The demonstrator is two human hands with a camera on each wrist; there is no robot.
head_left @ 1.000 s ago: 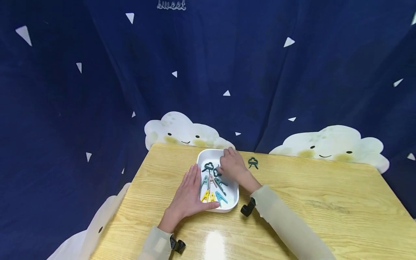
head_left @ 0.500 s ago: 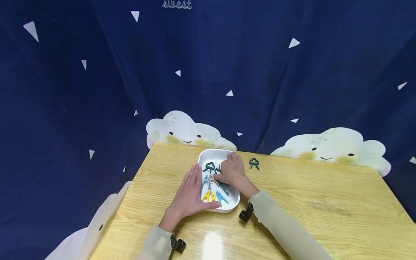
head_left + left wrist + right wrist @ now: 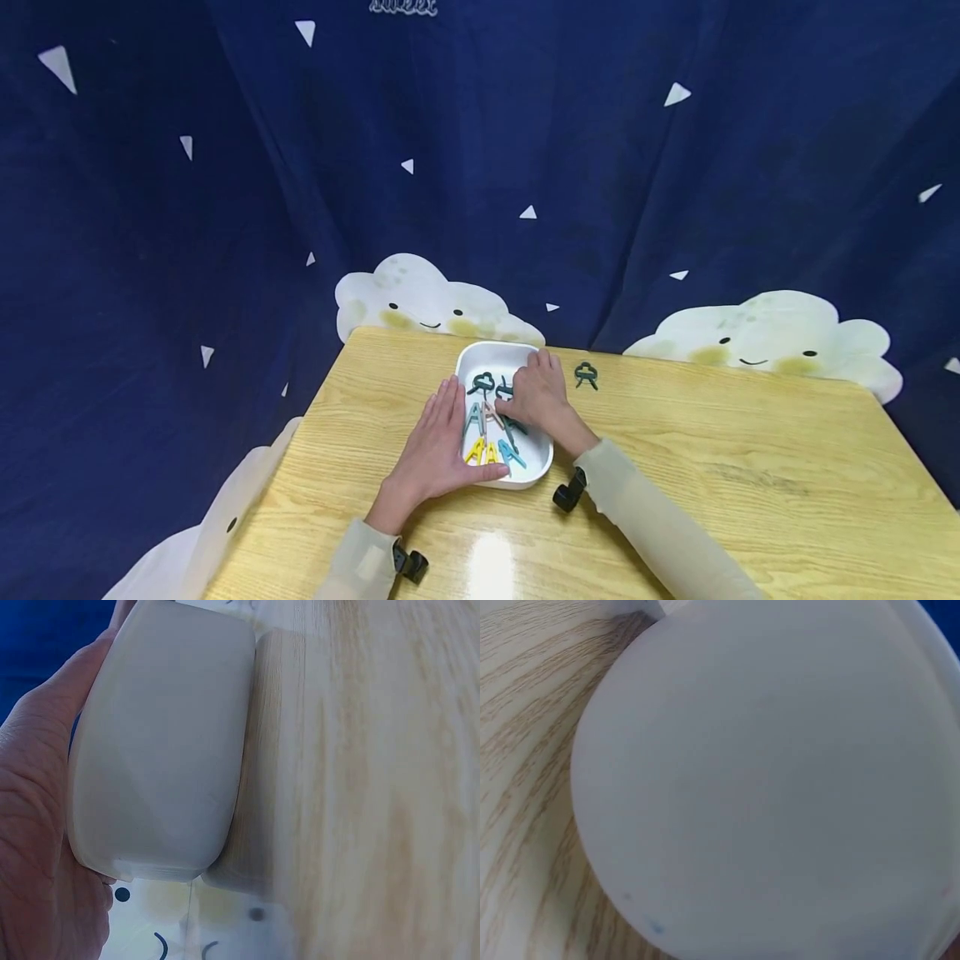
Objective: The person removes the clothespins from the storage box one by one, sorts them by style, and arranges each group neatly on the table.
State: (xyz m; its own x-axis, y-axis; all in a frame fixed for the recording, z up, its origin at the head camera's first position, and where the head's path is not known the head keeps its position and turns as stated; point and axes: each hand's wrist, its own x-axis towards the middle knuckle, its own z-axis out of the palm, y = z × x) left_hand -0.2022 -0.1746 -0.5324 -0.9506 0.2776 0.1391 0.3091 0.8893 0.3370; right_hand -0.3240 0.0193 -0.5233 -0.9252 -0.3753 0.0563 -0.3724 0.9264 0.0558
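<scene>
A white tray stands on the table with small plastic clips in it. My left hand lies along its left side, fingers straight, thumb across the near rim; the left wrist view shows that hand against the tray wall. Inside the tray my right hand, fingers curled, grips a dark green clip, partly hidden beneath it. Left of it are two cloud-shaped green clips, a pink clip and a grey-green clip. Yellow clips and a blue clip lie nearest.
Another cloud-shaped green clip lies on the wooden table, right of the tray. Behind the table hangs a dark blue curtain with cloud prints. In the right wrist view the tray's outer wall fills most of the picture.
My right hand has moved slightly down and right, from the upper cloud-shaped clip to the dark green clip below, which has shifted a little. The left hand stays put.
</scene>
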